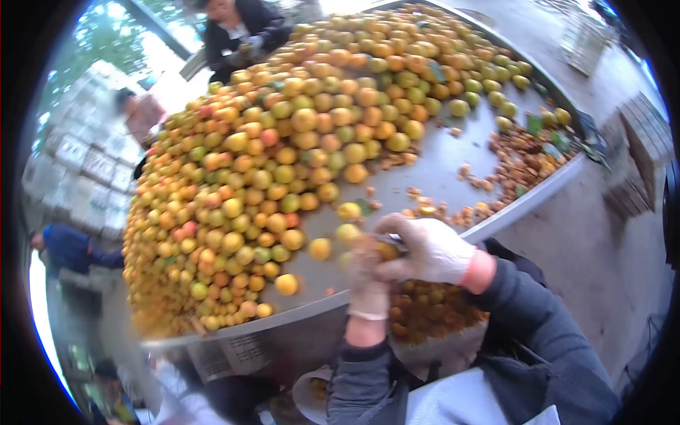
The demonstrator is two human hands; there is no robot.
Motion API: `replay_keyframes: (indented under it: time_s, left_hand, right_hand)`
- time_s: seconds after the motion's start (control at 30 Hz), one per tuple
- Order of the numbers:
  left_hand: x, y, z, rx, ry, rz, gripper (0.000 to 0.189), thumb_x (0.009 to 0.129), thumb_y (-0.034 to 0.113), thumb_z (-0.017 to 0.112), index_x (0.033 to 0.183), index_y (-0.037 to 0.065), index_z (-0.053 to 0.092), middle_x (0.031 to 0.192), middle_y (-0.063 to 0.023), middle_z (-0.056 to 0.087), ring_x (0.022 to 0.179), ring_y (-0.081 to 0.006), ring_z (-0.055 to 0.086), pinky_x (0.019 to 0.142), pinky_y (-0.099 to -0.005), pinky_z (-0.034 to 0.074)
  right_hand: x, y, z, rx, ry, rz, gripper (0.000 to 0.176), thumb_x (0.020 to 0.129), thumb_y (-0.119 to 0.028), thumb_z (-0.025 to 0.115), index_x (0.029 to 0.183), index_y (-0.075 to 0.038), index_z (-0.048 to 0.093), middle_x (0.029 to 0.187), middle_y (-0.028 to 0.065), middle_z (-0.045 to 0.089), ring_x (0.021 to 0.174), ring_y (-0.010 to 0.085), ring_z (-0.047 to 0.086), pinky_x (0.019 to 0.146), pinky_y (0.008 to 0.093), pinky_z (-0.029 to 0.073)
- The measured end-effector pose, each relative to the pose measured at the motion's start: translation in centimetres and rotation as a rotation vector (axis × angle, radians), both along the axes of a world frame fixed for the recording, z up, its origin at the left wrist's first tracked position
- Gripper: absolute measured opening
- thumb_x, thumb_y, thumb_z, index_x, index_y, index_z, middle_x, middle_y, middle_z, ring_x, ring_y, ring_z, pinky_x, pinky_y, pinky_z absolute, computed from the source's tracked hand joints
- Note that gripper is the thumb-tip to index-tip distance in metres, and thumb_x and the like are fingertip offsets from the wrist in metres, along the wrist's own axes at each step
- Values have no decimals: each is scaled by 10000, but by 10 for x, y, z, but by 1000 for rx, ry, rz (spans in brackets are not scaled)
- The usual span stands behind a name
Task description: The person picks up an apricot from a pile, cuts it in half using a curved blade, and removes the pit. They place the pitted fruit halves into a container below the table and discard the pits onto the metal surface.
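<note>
My left hand (369,280), in a pale work glove, is closed around a yellow-orange apricot (387,250) at the front edge of the metal table. Right against it is my right hand (432,249), also gloved, with its fingers curled by the same fruit. A small dark, shiny thing shows at those fingers; blur hides what it is. Just beyond my left fingertips lies a yellow-green apricot (347,233). Past the hands, a large heap of apricots (283,170) covers most of the table (453,159).
Small brown-orange pieces (513,166) and leaves lie along the table's right side. Below the front rim stands a container of orange fruit (432,312). A person (241,39) works across the table, with others at the left. Stacked crates (92,156) stand at the left.
</note>
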State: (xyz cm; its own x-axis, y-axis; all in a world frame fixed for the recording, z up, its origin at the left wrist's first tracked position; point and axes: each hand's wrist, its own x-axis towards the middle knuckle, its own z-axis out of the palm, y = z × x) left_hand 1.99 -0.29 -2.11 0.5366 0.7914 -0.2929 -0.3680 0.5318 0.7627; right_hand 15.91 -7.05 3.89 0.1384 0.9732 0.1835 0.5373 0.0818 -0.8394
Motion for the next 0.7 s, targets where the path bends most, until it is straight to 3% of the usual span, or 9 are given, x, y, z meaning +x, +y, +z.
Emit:
replay_keyframes:
  time_s: [0.07,0.1,0.13,0.4,0.5,0.57,0.6,0.67,0.7]
  left_hand:
    - [-10,-5,2,194,97,-80,343,961,368,541,1106,57,553,915,-16,564,731,-99,579,559,-179,490]
    - [-13,-9,0,441,326,-102,286,954,386,557,1037,114,522,687,30,496,496,-53,459,397,-208,356]
    - [-6,-11,30,78,185,-125,235,971,361,524,1030,134,521,609,47,456,409,-37,372,343,-202,291]
    - [-5,-10,31,-12,70,-106,197,987,316,480,1047,132,519,645,43,495,379,-24,362,317,-163,259]
    - [-14,-8,14,271,167,-152,195,967,306,512,1067,140,524,792,5,546,535,-56,486,391,-205,370]
    - [-13,-8,-6,870,577,70,203,949,293,523,1078,136,522,946,-29,549,791,-106,551,525,-271,461]
    - [-19,7,-3,1571,705,200,214,943,285,508,1072,115,514,1060,-50,534,983,-141,521,619,-314,480]
    - [-25,2,12,1735,914,263,215,937,247,523,1073,81,504,971,-82,575,846,-157,579,576,-294,484]
    - [-29,0,30,935,541,15,229,936,240,536,1087,71,504,912,-90,588,774,-169,595,565,-289,491]
  right_hand:
    - [5,3,0,-3,-24,92,547,702,-253,803,1119,-31,528,942,174,649,859,351,659,738,385,523]
    - [7,4,1,-3,-17,140,574,681,-237,817,1132,-36,525,941,174,651,850,360,660,735,384,526]
    - [7,4,3,-4,-50,147,569,677,-213,815,1136,-40,527,931,172,653,840,364,659,728,382,529]
    - [-15,2,-4,59,34,-28,338,755,-76,687,1069,-23,574,879,164,647,803,310,662,726,350,525]
    - [-22,5,-2,23,269,-73,266,800,-72,619,1056,-10,578,886,126,637,801,238,634,749,310,506]
    - [-24,6,3,-76,625,-133,220,854,-99,543,1049,-5,581,891,62,619,811,156,589,775,268,483]
    - [-28,15,0,-7,736,-149,232,884,-137,507,1074,-24,581,808,29,586,654,109,562,618,231,468]
    - [-15,13,1,-251,999,-109,285,915,-183,458,1159,-62,540,647,-20,500,370,53,346,349,209,243]
    - [-11,14,-14,-211,987,-71,293,932,-209,441,1177,-72,528,634,-8,490,373,62,356,350,209,265]
